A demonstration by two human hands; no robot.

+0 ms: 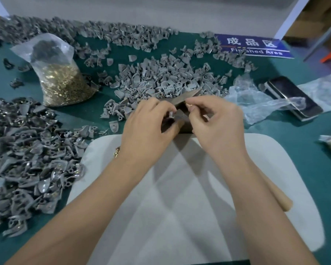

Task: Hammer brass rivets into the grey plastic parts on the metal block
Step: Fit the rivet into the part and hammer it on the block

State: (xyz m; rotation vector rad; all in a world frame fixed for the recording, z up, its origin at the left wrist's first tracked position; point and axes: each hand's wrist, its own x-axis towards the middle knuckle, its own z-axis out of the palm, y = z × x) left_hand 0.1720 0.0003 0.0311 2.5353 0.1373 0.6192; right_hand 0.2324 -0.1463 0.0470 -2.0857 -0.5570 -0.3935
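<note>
A dark metal block (182,116) stands at the far edge of a white pad (180,197), mostly hidden by my hands. My left hand (147,129) pinches a small grey plastic part (171,114) over the block. My right hand (216,123) is beside it, with thumb and forefinger pinched together near the part; what they hold is too small to make out. A hammer's wooden handle (275,194) lies on the pad under my right forearm. A clear bag of brass rivets (63,83) stands at the left.
Loose grey plastic parts (161,77) are heaped behind the block, along the back and in a big pile at the left (27,159). A phone (294,97) and crumpled clear plastic (256,104) lie at the right. A blue "Finished Area" sign (254,45) lies behind.
</note>
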